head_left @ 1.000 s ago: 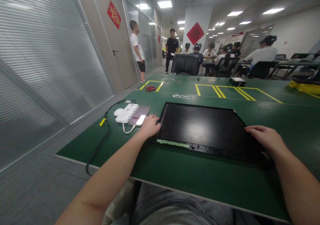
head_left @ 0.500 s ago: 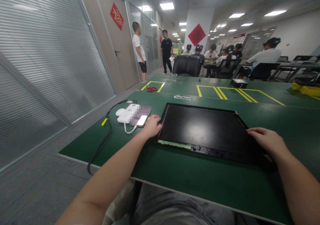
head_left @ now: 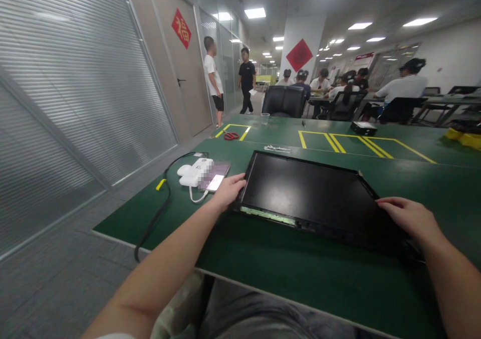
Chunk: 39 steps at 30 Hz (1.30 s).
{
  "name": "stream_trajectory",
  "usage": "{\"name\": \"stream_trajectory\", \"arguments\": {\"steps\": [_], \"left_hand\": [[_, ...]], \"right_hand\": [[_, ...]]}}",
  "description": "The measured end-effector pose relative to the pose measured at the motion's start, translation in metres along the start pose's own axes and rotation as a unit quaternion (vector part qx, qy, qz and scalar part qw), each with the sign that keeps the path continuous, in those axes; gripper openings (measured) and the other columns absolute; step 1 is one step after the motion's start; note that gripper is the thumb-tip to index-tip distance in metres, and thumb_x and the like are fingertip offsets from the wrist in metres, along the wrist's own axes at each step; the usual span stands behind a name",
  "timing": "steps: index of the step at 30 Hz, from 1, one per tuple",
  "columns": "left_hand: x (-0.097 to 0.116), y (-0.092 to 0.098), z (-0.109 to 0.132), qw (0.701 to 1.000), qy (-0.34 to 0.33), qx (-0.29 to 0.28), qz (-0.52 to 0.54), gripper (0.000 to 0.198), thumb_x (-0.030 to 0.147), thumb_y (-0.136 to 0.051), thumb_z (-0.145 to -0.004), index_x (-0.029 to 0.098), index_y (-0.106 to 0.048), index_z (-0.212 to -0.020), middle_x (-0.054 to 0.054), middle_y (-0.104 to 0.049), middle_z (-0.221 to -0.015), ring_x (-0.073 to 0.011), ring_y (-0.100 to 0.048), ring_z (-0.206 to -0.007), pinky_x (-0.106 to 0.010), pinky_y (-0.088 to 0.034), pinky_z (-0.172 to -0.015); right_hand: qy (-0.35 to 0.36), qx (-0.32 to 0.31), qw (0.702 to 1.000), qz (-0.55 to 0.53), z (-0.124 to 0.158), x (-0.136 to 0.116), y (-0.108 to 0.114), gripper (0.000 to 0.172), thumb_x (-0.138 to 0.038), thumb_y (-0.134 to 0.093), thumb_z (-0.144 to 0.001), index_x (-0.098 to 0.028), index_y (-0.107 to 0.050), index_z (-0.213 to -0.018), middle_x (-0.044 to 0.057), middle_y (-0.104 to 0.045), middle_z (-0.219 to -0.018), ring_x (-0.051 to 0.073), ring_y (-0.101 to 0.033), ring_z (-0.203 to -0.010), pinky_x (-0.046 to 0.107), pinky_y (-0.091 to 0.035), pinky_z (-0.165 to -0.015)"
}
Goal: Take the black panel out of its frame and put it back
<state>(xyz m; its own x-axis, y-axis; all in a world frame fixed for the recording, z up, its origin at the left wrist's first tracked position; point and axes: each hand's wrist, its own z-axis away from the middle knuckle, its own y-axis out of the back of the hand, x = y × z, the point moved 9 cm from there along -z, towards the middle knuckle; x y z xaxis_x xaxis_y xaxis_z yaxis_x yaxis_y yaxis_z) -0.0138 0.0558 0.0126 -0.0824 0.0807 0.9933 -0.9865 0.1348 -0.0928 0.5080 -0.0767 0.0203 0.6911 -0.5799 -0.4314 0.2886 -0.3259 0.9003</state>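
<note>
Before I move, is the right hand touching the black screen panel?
Touching. In the head view, the right hand has its fingers on the right edge of the black screen panel, with no gap showing.

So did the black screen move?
Yes, the black screen shows higher at its left end, nearer the yellow tape; lifted or slid, I can't tell.

Display panel (head_left: 308, 193) at near side of table (head_left: 263, 261), between left hand (head_left: 230, 191) and right hand (head_left: 408, 216). Smartphone (head_left: 217, 182) left of panel, power bank (head_left: 192, 178) left of phone, cable (head_left: 153, 222) further left. Behind panel: scissors (head_left: 230, 136) left, cup (head_left: 265, 119) next, box (head_left: 363, 128) right. Office chair (head_left: 284, 101) beyond.
</note>
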Motion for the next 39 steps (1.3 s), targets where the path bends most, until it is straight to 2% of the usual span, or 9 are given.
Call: {"name": "stream_trajectory", "arguments": {"steps": [3, 6, 14, 23, 27, 31, 34, 37, 39], "left_hand": [[-0.008, -0.004, 0.003, 0.997, 0.054, 0.003, 0.054, 0.048, 0.014, -0.071, -0.076, 0.015, -0.072, -0.125, -0.006, -0.079, -0.082, -0.0155, -0.069, -0.063, -0.024, -0.054, -0.059], [-0.01, -0.006, 0.004, 0.992, 0.075, 0.012, 0.101, 0.056, 0.013, -0.072, -0.078, 0.014, -0.066, -0.133, -0.006, -0.078, -0.08, -0.0148, -0.068, -0.059, -0.024, -0.055, -0.056], [-0.017, -0.009, 0.003, 0.983, 0.096, 0.017, 0.153, 0.053, 0.012, -0.071, -0.079, 0.014, -0.065, -0.132, -0.002, -0.073, -0.067, -0.0152, -0.067, -0.054, -0.024, -0.054, -0.052], [-0.027, -0.01, -0.005, 0.979, 0.114, 0.019, 0.166, 0.052, 0.015, -0.074, -0.079, 0.016, -0.061, -0.13, -0.001, -0.072, -0.074, -0.0147, -0.067, -0.057, -0.025, -0.055, -0.057], [-0.026, -0.01, 0.001, 0.982, 0.128, 0.024, 0.14, 0.068, 0.016, -0.077, -0.079, 0.021, -0.052, -0.143, -0.001, -0.073, -0.077, -0.0145, -0.066, -0.053, -0.025, -0.053, -0.055], [-0.02, -0.013, 0.007, 0.986, 0.118, 0.011, 0.122, 0.088, 0.012, -0.079, -0.075, 0.027, -0.04, -0.154, 0.002, -0.071, -0.07, -0.0142, -0.063, -0.048, -0.025, -0.051, -0.051], [-0.019, -0.015, 0.007, 0.986, 0.116, -0.001, 0.122, 0.081, 0.013, -0.08, -0.075, 0.023, -0.049, -0.148, 0.001, -0.072, -0.07, -0.0151, -0.065, -0.05, -0.026, -0.052, -0.052], [-0.016, -0.018, 0.006, 0.987, 0.103, -0.019, 0.126, 0.058, 0.018, -0.084, -0.074, 0.017, -0.067, -0.129, -0.004, -0.075, -0.075, -0.0156, -0.068, -0.057, -0.026, -0.054, -0.056], [-0.012, -0.021, 0.005, 0.988, 0.086, -0.034, 0.127, 0.045, 0.02, -0.084, -0.074, 0.016, -0.073, -0.118, -0.005, -0.077, -0.08, -0.0164, -0.071, -0.064, -0.025, -0.054, -0.06]], "right_hand": [[0.001, 0.01, 1.0, -0.002, 0.001, -0.002, 0.004, 0.032, -0.046, -0.055, -0.067, -0.028, -0.078, -0.078, 0.008, -0.075, -0.092, 0.031, -0.066, -0.09, 0.04, -0.049, -0.076], [-0.009, 0.003, 1.0, -0.005, 0.004, -0.003, 0.004, 0.032, -0.045, -0.055, -0.068, -0.028, -0.079, -0.08, 0.008, -0.076, -0.094, 0.031, -0.066, -0.092, 0.039, -0.049, -0.078], [-0.019, -0.003, 1.0, -0.019, 0.006, -0.002, 0.003, 0.032, -0.044, -0.055, -0.069, -0.027, -0.079, -0.082, 0.008, -0.076, -0.095, 0.03, -0.066, -0.092, 0.038, -0.048, -0.076], [-0.008, 0.002, 1.0, -0.024, 0.004, -0.001, 0.002, 0.032, -0.045, -0.057, -0.068, -0.027, -0.079, -0.081, 0.008, -0.076, -0.093, 0.03, -0.067, -0.089, 0.038, -0.049, -0.075], [-0.001, 0.004, 1.0, -0.014, 0.004, -0.003, 0.002, 0.033, -0.045, -0.056, -0.069, -0.027, -0.079, -0.082, 0.008, -0.076, -0.094, 0.03, -0.066, -0.092, 0.038, -0.048, -0.078], [-0.004, -0.002, 1.0, -0.017, 0.004, -0.001, 0.001, 0.034, -0.046, -0.056, -0.068, -0.026, -0.08, -0.084, 0.008, -0.076, -0.094, 0.03, -0.066, -0.092, 0.038, -0.048, -0.078], [-0.003, 0.0, 1.0, -0.022, 0.002, 0.001, 0.0, 0.033, -0.045, -0.057, -0.068, -0.026, -0.08, -0.082, 0.008, -0.076, -0.092, 0.029, -0.067, -0.089, 0.037, -0.049, -0.075], [0.007, 0.002, 1.0, -0.022, 0.0, 0.001, -0.001, 0.032, -0.045, -0.057, -0.069, -0.027, -0.079, -0.081, 0.007, -0.076, -0.091, 0.029, -0.067, -0.088, 0.038, -0.049, -0.075], [0.011, -0.003, 1.0, -0.018, -0.001, 0.0, -0.002, 0.032, -0.045, -0.057, -0.07, -0.027, -0.08, -0.083, 0.008, -0.076, -0.094, 0.029, -0.067, -0.09, 0.038, -0.049, -0.076]]}}
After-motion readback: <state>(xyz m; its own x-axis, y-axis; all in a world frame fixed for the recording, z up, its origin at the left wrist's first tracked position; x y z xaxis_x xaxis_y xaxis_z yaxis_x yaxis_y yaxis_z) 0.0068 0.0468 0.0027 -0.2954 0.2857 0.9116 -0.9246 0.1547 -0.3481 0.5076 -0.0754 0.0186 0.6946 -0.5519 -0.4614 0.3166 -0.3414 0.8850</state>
